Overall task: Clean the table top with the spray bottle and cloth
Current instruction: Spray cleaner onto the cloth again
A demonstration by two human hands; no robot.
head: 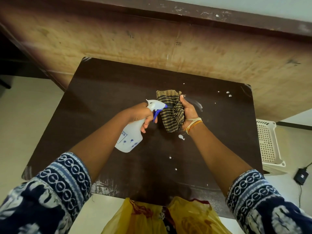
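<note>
Two hands work above the dark desk (104,102), both raised off it. My left hand (141,115) has its grip wrapped around the spray bottle (130,135), fingers at the trigger, nozzle aimed at the striped cloth (170,108). My right hand (189,110) clutches that cloth bunched, I judge to wet it before wiping the white spots (181,136).
</note>
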